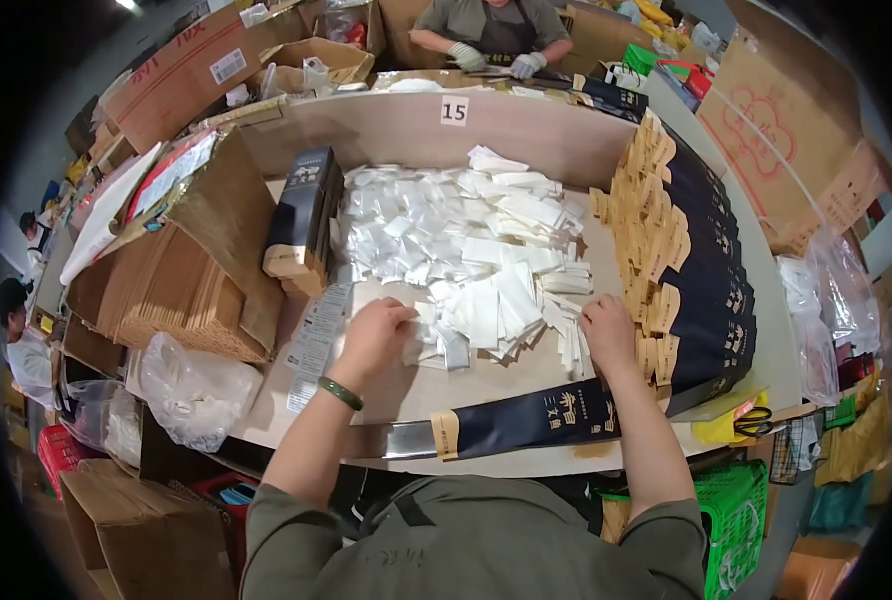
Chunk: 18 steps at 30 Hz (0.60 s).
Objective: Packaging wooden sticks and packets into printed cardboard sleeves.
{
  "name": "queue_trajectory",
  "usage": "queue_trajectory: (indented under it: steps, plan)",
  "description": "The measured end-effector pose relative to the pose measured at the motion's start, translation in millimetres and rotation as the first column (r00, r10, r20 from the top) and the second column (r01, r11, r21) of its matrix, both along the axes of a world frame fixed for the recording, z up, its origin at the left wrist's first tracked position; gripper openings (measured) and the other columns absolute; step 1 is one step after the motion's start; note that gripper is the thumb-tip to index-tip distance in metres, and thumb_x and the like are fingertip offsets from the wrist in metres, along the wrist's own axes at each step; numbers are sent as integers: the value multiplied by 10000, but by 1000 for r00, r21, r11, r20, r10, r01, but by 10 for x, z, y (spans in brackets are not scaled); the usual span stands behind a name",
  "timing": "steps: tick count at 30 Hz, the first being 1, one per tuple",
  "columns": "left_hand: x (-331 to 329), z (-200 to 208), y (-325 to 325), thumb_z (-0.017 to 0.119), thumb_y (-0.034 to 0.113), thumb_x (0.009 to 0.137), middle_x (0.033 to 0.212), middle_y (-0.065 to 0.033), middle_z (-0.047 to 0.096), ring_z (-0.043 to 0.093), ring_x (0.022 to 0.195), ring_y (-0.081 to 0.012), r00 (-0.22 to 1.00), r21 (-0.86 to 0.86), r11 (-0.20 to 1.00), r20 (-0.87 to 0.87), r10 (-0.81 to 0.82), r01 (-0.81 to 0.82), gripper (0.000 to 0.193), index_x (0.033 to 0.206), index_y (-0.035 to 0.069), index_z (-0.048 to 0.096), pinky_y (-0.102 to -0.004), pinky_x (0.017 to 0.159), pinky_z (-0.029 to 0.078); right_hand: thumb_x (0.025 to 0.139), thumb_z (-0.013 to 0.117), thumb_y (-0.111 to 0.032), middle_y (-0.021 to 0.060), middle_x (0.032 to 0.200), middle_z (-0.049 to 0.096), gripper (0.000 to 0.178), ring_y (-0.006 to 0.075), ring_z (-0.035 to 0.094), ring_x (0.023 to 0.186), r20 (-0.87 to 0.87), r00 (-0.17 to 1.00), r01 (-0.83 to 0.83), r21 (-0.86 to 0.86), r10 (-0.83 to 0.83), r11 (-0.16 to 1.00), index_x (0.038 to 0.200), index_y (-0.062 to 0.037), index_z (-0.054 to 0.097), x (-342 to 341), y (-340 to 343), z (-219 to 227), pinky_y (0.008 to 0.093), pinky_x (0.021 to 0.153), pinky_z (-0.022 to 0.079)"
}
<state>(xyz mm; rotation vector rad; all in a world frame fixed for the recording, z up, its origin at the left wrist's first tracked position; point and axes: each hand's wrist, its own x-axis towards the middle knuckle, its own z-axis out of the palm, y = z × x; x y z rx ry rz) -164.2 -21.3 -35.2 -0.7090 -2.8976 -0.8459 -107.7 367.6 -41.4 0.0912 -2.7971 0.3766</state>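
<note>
The fingers (404, 313) of the left hand (376, 328), bent and close together, rest at the near left edge of a heap of small flat white packets (496, 310) in the middle of the frame; the fingers (588, 312) of the right hand (611, 328) curl at its right edge. Whether either set grips a packet cannot be told, since the hands hide their own undersides. Set on opposite sides, they seem placed to bracket the heap.

In the lower centre, a long dark navy sleeve with a tan end (521, 420) lies flat, perhaps to be within easy reach; the right forearm adjoins its right end. A shiny grey flat piece (391, 440) shows at its left end, its nature unclear. Black-handled scissors (753, 421) lie at lower right.

Farther in on the beige counter (406, 385), glossy translucent sachets (396, 225) lie left of centre, their contents hard to make out. At right, navy sleeves with tan ends (706, 260) overlap in ranks, probably so each end is easy to take. At left, a navy-and-tan stack (301, 215) stands beside an open cardboard box (228, 215) of brown sheets (171, 290).

Beyond a beige partition (366, 135), a co-worker's white-gloved hands (528, 65) are near a dark item too obscured to name; the upper edge cuts off the co-worker's head.
</note>
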Motion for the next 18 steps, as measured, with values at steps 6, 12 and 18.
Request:
queue_trajectory:
  steps: [6,12,18]
  plan:
    - [641,491,-210,595,21,821,946,-169,628,607,914,-356,997,-55,996,-9,73,-73,180,999,24,625,-408,779,505,869,676,-148,139,763,673,162,260,641,681,88,988,150,-474,-123,868,910,9,682,280,-450,303,348,656,492]
    - [1621,4,-512,603,-11,778,947,-145,615,599,924,-353,999,1,999,-21,36,-36,265,1031,57,643,-416,803,501,858,692,-160,149,758,682,201,247,650,676,151,988,61,-625,44,778,912,34,681,141,-1306,211,345,646,498]
    - [1521,-142,-47,775,101,766,1118,-139,593,611,943,-309,996,251,965,70,58,-73,344,1084,76,647,-386,780,524,854,715,-215,154,932,675,236,351,654,882,96,972,234,-263,-216,936,954,-10,657,-32,-1654,20,434,772,512]
